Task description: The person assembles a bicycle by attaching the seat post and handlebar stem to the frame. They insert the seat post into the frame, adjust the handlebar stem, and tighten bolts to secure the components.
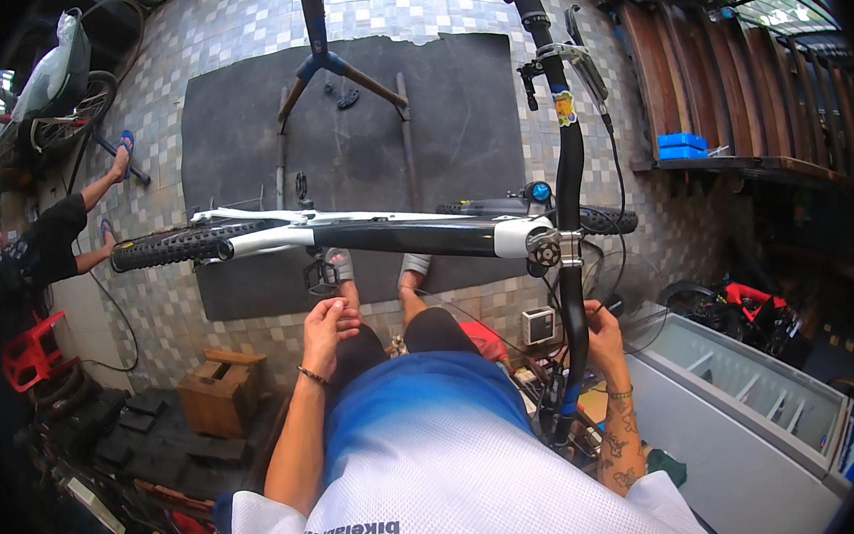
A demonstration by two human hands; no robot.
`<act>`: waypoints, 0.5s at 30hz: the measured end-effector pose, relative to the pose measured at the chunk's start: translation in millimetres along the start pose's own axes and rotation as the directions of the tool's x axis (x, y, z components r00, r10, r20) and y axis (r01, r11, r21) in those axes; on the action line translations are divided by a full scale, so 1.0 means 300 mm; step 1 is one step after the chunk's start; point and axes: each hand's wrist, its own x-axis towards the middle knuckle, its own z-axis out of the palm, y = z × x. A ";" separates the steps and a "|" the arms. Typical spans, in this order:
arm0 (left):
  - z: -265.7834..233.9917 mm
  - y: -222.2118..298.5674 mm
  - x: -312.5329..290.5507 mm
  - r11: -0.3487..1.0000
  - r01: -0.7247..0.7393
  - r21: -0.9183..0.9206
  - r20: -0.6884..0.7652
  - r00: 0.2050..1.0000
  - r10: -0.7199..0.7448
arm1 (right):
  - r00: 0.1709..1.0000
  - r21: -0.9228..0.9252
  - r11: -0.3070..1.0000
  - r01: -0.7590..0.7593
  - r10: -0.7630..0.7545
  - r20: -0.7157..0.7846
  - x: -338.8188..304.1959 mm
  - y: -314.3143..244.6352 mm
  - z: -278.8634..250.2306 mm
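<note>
A mountain bike with a black and white frame stands crosswise in front of me. Its black handlebar runs from far to near on my right, clamped by a silver stem. My left hand is raised on the near side of the frame, close to a black pedal. Its fingers are curled and pressed together; anything between them is too small to make out. My right hand is just right of the handlebar, fingertips pinched by a thin black cable that loops down from the bar.
A dark mat lies on the tiled floor beneath a repair stand. To the right are a white chest freezer and a wooden bench with a blue box. A wooden stool, a red chair and another person's legs are left.
</note>
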 end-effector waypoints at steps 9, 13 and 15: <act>-0.003 0.007 0.000 1.000 -0.027 0.016 -0.021 0.999 0.027 | 0.995 0.020 0.998 -0.064 0.062 0.078 0.014 -0.032 -0.013; -0.002 0.010 0.001 0.996 -0.083 0.024 -0.040 0.996 0.084 | 0.999 0.010 1.000 0.017 -0.018 0.031 0.083 -0.086 -0.014; 0.019 0.026 -0.013 0.979 -0.153 0.135 -0.028 0.987 0.158 | 0.994 -0.048 0.995 0.090 -0.087 0.065 0.134 -0.099 0.032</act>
